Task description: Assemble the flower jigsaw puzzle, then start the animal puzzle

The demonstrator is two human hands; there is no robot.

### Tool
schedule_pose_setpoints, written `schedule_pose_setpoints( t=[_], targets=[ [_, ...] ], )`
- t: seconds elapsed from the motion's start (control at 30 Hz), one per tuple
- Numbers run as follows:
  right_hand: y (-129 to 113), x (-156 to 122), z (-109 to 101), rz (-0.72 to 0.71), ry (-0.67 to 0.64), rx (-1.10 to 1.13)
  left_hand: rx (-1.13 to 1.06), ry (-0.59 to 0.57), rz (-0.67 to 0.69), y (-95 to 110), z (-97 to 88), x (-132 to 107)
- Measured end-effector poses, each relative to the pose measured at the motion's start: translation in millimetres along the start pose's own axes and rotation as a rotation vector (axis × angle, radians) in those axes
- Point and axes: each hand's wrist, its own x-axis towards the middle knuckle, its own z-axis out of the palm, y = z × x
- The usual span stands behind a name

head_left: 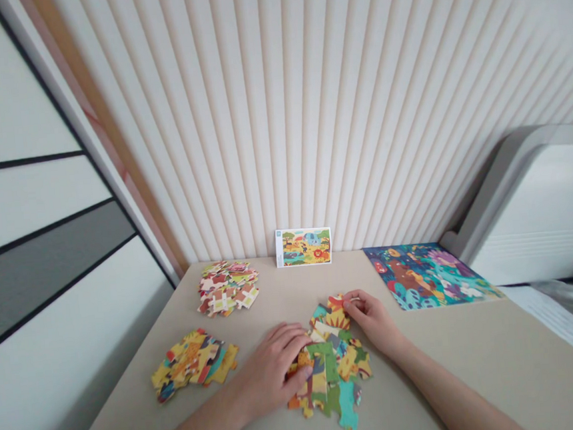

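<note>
Head view: my right hand is narrowed to a pinch at the far end of the middle pile, fingertips closed on an orange-and-yellow jigsaw piece, though I can't tell if it's lifted. My left hand lies spread palm-down on the near-left side of that same pile, thumb over the pieces, holding nothing I can make out. The middle pile of jigsaw pieces sits loose near the front edge of the desk. A second loose pile lies toward the left edge, and a third is near the far edge. A small picture card stands against the ribbed wall panel at mid far edge. A square jungle picture lies flat at the far right corner; can't tell if it's joined pieces or a printed sheet. All three piles are unassembled, with no joined section visible in them.
</note>
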Motion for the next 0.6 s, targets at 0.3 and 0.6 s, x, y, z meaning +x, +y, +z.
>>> schedule_pose_setpoints(
  t=[0.3, 0.6],
  targets=[
    [8.6, 1.2, -3.1, 0.002, -0.013, -0.011, 0.013, -0.016, -0.012, 0.5, -1.2, -0.6],
    [19.5, 3.4, -5.5, -0.006, -0.027, -0.039, 0.016, -0.015, 0.004, 2.2, -2.1, 0.2]
  ],
)
